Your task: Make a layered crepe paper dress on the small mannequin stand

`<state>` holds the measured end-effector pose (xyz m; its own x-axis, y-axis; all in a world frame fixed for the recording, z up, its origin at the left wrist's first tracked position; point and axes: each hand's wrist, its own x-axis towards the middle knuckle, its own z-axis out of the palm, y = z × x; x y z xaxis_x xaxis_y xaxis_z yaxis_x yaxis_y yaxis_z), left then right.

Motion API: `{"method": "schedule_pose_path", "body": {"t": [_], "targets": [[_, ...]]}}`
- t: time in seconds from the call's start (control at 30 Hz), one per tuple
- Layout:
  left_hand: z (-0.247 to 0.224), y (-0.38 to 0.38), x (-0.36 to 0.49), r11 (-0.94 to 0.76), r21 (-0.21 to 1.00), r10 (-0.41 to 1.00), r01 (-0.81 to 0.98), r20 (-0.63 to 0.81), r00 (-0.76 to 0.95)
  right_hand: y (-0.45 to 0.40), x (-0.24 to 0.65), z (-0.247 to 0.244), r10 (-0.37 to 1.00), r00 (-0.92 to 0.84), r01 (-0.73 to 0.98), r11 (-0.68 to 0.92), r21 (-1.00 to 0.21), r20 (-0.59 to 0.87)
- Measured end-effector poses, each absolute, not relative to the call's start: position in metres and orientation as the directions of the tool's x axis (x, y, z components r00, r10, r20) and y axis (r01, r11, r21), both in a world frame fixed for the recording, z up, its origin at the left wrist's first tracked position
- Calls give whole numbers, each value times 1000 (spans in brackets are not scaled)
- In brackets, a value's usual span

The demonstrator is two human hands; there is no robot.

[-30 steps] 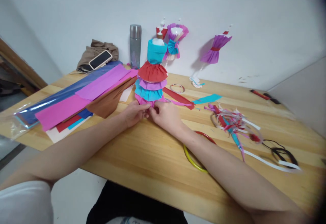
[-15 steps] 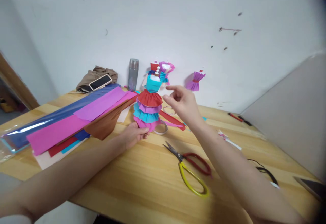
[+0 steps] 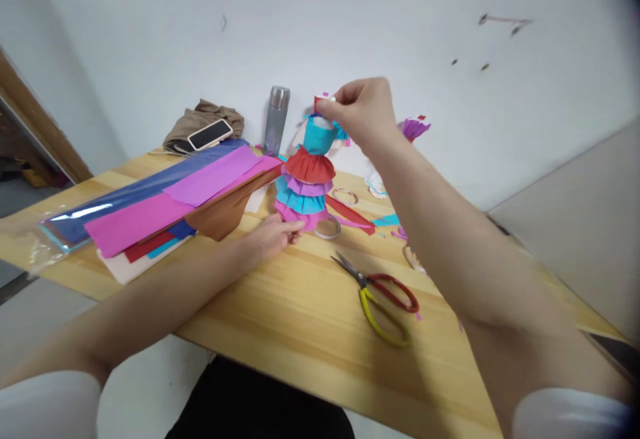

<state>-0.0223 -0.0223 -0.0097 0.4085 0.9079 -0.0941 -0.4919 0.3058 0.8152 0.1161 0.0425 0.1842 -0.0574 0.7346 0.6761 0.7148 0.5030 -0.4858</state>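
Note:
A small dress form in a tiered crepe paper dress [image 3: 310, 167] stands upright on the table, with a turquoise bodice and red, purple, turquoise and pink ruffles. The pink bottom ruffle is held at its edge between the thumb and fingers of my left hand [image 3: 274, 236]. At the top, my right hand [image 3: 367, 109] is closed in a pinch on the form's white neck knob, which the fingers mostly cover. Scissors [image 3: 364, 280] with one red and one yellow handle lie in front. A roll of tape [image 3: 329, 228] is beside the hem.
Crepe paper sheets [image 3: 150, 216] are stacked at the left. Behind them are a phone [image 3: 210, 134], a brown cloth [image 3: 225, 114] and a grey bottle [image 3: 276, 122]. A purple paper dress [image 3: 415, 128] is against the wall, partly behind my right arm. Paper scraps [image 3: 353, 212] lie right of the hem.
My right hand has moved up and closed on the top of the dress form; before, it hovered open beside the bodice. My left hand stays at the hem. The view has shifted.

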Motion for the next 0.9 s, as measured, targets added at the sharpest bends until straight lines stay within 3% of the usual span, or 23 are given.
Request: {"method": "schedule_pose_path", "body": {"t": [0.17, 0.4, 0.6, 0.73, 0.83, 0.9], "targets": [[-7, -22, -25, 333, 766, 901, -550, -87, 425, 51, 128, 189, 749, -120, 603, 577, -552, 652], [-7, -21, -24, 341, 775, 903, -533, -111, 416, 62, 134, 185, 730, -192, 543, 636, -549, 656], [-10, -17, -21, 356, 769, 904, -531, -137, 406, 48, 129, 184, 730, -103, 622, 577, -529, 676], [-11, -16, -21, 360, 760, 904, -541, -142, 403, 21, 151, 164, 581, 67, 654, 588, -476, 811], [-10, -17, -21, 361, 759, 906, -542, -148, 396, 4, 175, 115, 599, 233, 615, 520, -593, 766], [-9, -17, -19, 366, 761, 904, -536, -155, 398, -3, 185, 75, 735, 265, 545, 419, -726, 624]]}}
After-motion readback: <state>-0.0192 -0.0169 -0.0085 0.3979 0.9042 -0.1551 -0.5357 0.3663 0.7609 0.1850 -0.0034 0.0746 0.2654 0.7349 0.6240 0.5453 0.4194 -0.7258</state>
